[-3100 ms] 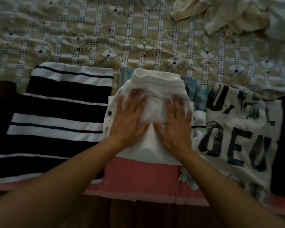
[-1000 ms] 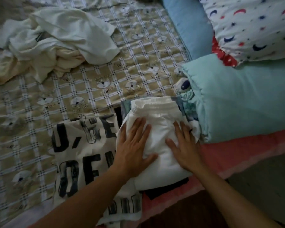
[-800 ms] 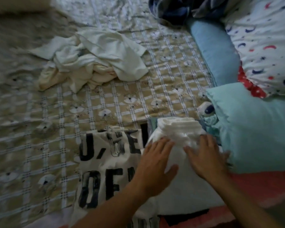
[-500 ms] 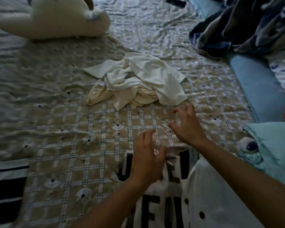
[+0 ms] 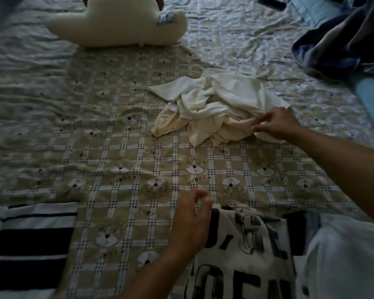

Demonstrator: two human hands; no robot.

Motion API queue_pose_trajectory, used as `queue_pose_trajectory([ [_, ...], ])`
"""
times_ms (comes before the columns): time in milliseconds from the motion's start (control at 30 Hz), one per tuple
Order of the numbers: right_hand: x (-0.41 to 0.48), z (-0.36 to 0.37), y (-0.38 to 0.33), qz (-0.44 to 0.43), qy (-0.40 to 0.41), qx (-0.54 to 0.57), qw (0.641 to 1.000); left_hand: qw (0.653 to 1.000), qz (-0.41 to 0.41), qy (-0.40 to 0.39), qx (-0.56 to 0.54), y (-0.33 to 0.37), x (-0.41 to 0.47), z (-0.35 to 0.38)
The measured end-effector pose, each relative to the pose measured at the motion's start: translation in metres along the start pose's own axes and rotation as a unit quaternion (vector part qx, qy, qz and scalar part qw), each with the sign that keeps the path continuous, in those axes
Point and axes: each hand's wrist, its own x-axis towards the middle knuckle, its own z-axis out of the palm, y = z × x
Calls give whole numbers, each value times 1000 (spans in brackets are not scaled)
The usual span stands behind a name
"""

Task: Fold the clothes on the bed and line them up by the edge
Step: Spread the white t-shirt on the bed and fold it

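In the middle of the bed, on the checked sheet with little bear faces, lies a heap of crumpled clothes. The heap is cream and white, all bunched up and not folded.

The right hand reaches out to the right side of the heap. Its fingers are bent and its grip is almost closed. The thumb and a fingertip pinch a fold of the cream cloth at the heap's edge. A bit of white cloth shows under this hand too.

The left hand hangs over the bed, closer to the person, just at the top left corner of the lettered shirt. Its fingers are loosely bent. Its grip is slack and has hold of nothing.

Folded things sit in a row along the near side of the bed. On the left is a striped top in black and white. The lettered shirt, pale with big dark letters, lies near the middle. On the right is a white folded piece, with something dark peeking out beside it.

At the far side of the bed rests a cream cushion. A dark blue blanket is bunched in the far right corner, and a blue pillow lies just below it.
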Motion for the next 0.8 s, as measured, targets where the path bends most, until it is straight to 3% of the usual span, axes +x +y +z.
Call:
queue_pose_trajectory([
  [100, -28, -25, -25, -38, 78, 90, 992, 998, -22, -19, -48, 13, -5, -7],
  [200, -78, -52, -66, -93, 64, 217, 970, 987, -66, -51, -137, 44, -9, -14],
  [300, -155, -71, -101, -131, -74, 365, 919, 959, -122, -74, -243, 71, -3, -20],
  [400, -232, -60, -102, -146, -264, 466, 832, 893, -167, -101, -406, 82, -1, -31],
  [500, -294, -30, -94, -119, -444, 439, 772, 870, -145, -80, -464, 72, -1, -42],
  [567, -320, -9, -84, -94, -497, 365, 782, 856, -125, -101, -492, 70, -5, -50],
  [667, -330, 22, -72, -26, -443, 340, 829, 902, -144, -89, -397, 64, -17, -57],
  [733, -320, 33, -67, 66, -338, 404, 848, 932, -122, -68, -335, 60, -29, -64],
  [800, -306, 34, -62, 158, -267, 538, 784, 947, -53, -66, -309, 68, -44, -77],
])
